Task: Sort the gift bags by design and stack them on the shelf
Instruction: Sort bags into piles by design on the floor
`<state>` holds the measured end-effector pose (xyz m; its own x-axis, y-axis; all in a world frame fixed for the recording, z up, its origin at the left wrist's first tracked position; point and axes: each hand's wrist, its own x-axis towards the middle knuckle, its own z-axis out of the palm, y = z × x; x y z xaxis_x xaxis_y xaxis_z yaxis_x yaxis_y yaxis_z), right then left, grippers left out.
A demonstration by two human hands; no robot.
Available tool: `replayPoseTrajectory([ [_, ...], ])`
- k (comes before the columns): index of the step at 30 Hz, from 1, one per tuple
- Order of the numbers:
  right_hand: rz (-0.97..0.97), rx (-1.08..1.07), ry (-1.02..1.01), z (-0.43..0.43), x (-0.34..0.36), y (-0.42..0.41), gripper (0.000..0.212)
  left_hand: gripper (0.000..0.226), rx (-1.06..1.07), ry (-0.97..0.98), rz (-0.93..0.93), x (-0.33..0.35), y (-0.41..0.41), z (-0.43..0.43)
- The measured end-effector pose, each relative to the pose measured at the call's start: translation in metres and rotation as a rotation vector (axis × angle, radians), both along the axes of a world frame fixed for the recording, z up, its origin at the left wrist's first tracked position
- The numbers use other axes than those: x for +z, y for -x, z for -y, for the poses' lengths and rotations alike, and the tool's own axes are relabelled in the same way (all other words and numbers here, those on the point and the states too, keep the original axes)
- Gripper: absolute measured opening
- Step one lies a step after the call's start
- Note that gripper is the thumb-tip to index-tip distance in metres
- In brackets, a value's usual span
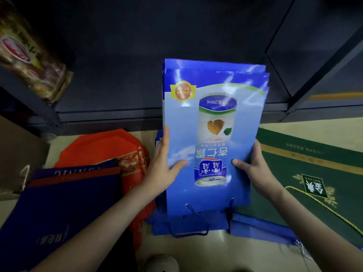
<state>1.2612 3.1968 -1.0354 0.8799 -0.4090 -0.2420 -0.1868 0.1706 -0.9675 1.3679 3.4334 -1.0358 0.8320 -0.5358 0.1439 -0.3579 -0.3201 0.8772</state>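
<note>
The dark metal shelf [127, 55] fills the upper half of the head view. The bay straight ahead shows no bags on its board, so stacking looks barely begun. Below it runs a pale floor [196, 254] in a dim room, and this is where the sorting shows. The bags lie grouped by design: green bags [314, 160] flat on the right, navy bags [59, 205] on the left, and red bags [102, 148] behind those. A few loose blue bags [196, 222] sit near the person. Sorting therefore seems largely done, and moving each pile onto the shelf is what remains.

The blue stack [212, 124] (almond-drink print, upside down from here, handles toward the person) is held up at the centre. Its far end reaches over the shelf's front edge. Whether it rests on the board I cannot tell.

The left hand [163, 169] pinches the stack's left edge, with the thumb on the front face and fingers along the side. The right hand [255, 169] mirrors it, thumb in front and fingers wrapped behind.

A wrapped package [29, 55] sits on the left-hand shelf. A yellow cord [324, 207] trails across the green pile.
</note>
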Motion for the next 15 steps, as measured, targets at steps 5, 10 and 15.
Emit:
replayPoseTrajectory([
  [5,0.129,-0.038,-0.012,0.0,0.017,-0.028,0.054,0.099,0.068,-0.037,0.151,0.02,-0.024,0.01],
  [10,0.186,-0.104,-0.012,0.004,0.019,-0.037,0.054,0.112,0.184,-0.077,-0.025,0.021,-0.027,0.019],
  [15,0.197,-0.058,0.084,0.003,0.024,-0.04,0.052,0.051,0.319,0.277,-0.124,0.026,-0.026,0.022],
])
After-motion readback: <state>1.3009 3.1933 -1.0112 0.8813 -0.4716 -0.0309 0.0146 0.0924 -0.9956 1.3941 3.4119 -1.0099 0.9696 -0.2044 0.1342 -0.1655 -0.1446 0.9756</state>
